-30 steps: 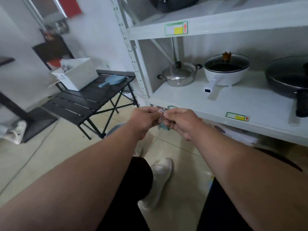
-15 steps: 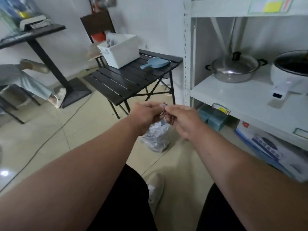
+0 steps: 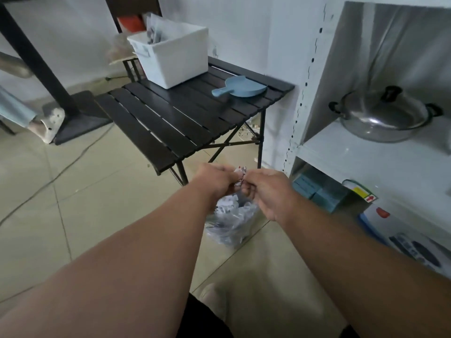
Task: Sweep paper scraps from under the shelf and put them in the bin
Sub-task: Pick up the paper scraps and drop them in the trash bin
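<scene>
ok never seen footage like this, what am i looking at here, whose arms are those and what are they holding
There is no machine here. A camera worn on a person's head looks forward and down, so the two bare arms are that person's own. The left hand and the right hand meet in front and pinch a crumpled paper scrap between them. Below the hands, on the tiled floor, lies a clear plastic bag with more scraps in it. Behind stands a black slatted table carrying a white bin and a blue dustpan. To the right is a white shelf with a steel pot.
</scene>
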A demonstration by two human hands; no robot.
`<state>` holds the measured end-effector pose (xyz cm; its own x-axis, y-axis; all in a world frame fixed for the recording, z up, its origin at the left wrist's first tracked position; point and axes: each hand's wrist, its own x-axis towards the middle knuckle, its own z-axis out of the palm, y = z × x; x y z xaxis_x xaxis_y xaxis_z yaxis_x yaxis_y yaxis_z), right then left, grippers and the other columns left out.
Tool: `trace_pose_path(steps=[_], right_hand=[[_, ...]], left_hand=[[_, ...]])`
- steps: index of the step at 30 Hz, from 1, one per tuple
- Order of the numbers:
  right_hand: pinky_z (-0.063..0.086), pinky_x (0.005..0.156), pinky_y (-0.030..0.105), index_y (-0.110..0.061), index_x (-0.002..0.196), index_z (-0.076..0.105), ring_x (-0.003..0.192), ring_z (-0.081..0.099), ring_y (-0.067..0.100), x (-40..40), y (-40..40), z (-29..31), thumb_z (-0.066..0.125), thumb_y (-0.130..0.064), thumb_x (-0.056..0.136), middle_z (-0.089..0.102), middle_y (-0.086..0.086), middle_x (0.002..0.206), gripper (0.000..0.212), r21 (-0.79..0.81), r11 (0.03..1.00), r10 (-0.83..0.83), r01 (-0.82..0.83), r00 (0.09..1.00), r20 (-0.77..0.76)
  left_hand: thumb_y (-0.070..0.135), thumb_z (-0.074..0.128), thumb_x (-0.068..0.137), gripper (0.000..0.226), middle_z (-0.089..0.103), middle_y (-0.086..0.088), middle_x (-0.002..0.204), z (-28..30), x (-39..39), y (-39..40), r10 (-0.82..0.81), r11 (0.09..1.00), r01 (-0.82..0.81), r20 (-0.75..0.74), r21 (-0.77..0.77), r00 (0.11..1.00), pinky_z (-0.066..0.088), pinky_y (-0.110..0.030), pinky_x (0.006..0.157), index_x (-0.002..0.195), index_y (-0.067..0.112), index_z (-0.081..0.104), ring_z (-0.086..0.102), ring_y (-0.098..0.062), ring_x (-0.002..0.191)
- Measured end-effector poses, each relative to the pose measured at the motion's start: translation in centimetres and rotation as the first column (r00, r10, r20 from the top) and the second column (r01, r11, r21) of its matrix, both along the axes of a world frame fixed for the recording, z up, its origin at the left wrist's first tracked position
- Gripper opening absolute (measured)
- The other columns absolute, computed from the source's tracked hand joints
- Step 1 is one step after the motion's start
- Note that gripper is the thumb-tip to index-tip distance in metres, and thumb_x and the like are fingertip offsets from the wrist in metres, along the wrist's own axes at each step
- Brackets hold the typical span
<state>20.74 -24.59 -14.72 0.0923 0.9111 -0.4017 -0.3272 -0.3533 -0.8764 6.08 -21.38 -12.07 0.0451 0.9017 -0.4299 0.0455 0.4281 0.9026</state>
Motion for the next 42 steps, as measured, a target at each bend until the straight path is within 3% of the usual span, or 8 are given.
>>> trace_pose_path(steps=[7, 11, 20, 24, 31, 35, 39, 42], right_hand=[[0.053, 0.056, 0.03, 0.012, 0.089, 0.068, 0.057, 0.063, 0.019, 0.1, 5.0, -3.1, 0.067, 0.007, 0.08, 0.066, 0.016, 0.07, 0.01, -0.078, 0.995, -0.056, 0.056, 0.998, 0.003], [0.055, 0.065, 0.035, 0.008, 0.087, 0.07, 0.062, 0.064, 0.022, -0.7, 7.2, -4.5, 0.068, 0.002, 0.082, 0.068, 0.015, 0.071, 0.008, -0.1, 0.995, -0.011, 0.018, 0.997, 0.076], [0.053, 0.057, 0.03, 0.004, 0.085, 0.07, 0.054, 0.06, 0.019, -2.9, 8.1, -7.1, 0.073, -0.01, 0.084, 0.066, 0.014, 0.068, 0.015, -0.177, 0.984, 0.064, -0.02, 0.967, 0.248], [0.044, 0.047, 0.025, -0.004, 0.078, 0.067, 0.048, 0.051, 0.017, -3.0, 7.8, -7.3, 0.075, -0.018, 0.086, 0.058, 0.007, 0.059, 0.018, -0.225, 0.973, 0.121, -0.059, 0.955, 0.272], [0.043, 0.043, 0.024, 0.001, 0.089, 0.07, 0.049, 0.049, 0.014, -2.3, 6.5, -7.0, 0.068, -0.011, 0.087, 0.06, 0.006, 0.061, 0.013, -0.195, 0.98, 0.003, 0.036, 0.981, 0.196], [0.045, 0.053, 0.029, -0.003, 0.09, 0.074, 0.056, 0.053, 0.015, -0.3, 5.3, -6.4, 0.071, -0.017, 0.083, 0.065, 0.003, 0.065, 0.016, -0.205, 0.978, 0.014, 0.035, 0.972, 0.233], [0.047, 0.061, 0.031, 0.001, 0.088, 0.069, 0.063, 0.053, 0.018, 3.2, 3.0, -5.5, 0.067, -0.022, 0.082, 0.063, 0.006, 0.072, 0.023, -0.178, 0.983, 0.008, 0.043, 0.961, 0.277], [0.048, 0.053, 0.028, -0.006, 0.083, 0.074, 0.055, 0.056, 0.014, 6.6, 0.2, -4.5, 0.068, -0.023, 0.075, 0.066, 0.004, 0.066, 0.02, -0.164, 0.98, -0.064, 0.117, 0.953, 0.297]], left_hand=[[0.005, 0.08, 0.091, 0.006, 0.079, -0.013, 0.078, -2.7, 0.8, 5.2, -0.098, 0.995, 0.092, -0.152, -0.047, 0.983, 0.068, -0.039, 0.072, 0.088, 0.006, 0.075, 0.08, -0.027, 0.076], [0.003, 0.08, 0.091, 0.014, 0.08, -0.016, 0.081, -3.8, -0.3, 7.2, -0.099, 0.992, 0.084, -0.184, -0.089, 0.978, 0.061, -0.024, 0.053, 0.104, 0.002, 0.077, 0.078, -0.02, 0.062], [0.005, 0.075, 0.093, 0.029, 0.071, -0.009, 0.1, -6.4, -3.4, 9.6, -0.258, 0.966, 0.219, -0.406, -0.142, 0.877, 0.063, -0.041, 0.094, 0.121, -0.001, 0.071, 0.073, -0.025, 0.094], [0.01, 0.071, 0.094, 0.027, 0.074, -0.006, 0.107, -6.1, -3.9, 9.4, -0.344, 0.938, 0.31, -0.526, -0.154, 0.778, 0.061, -0.039, 0.096, 0.121, 0.006, 0.074, 0.072, -0.023, 0.098], [0.021, 0.076, 0.091, 0.031, 0.074, -0.01, 0.125, -5.1, -3.4, 8.5, -0.309, 0.948, 0.297, -0.552, -0.113, 0.774, 0.056, -0.047, 0.104, 0.121, 0.012, 0.077, 0.07, -0.03, 0.118], [0.012, 0.079, 0.089, 0.013, 0.08, -0.008, 0.103, -4.5, -2.6, 8.0, -0.302, 0.947, 0.312, -0.545, -0.077, 0.782, 0.063, -0.042, 0.093, 0.1, 0.008, 0.083, 0.076, -0.025, 0.096], [0.012, 0.084, 0.088, 0.007, 0.078, 0.013, 0.074, -3.6, 0.5, 6.9, -0.352, 0.924, 0.38, -0.491, -0.046, 0.797, 0.054, -0.024, 0.079, 0.085, 0.018, 0.083, 0.069, 0.002, 0.072], [0.022, 0.087, 0.085, 0.012, 0.078, 0.007, 0.084, -2.6, 4.7, 5.2, -0.409, 0.887, 0.461, -0.482, -0.01, 0.775, 0.048, -0.017, 0.065, 0.095, 0.016, 0.082, 0.069, -0.004, 0.08]])
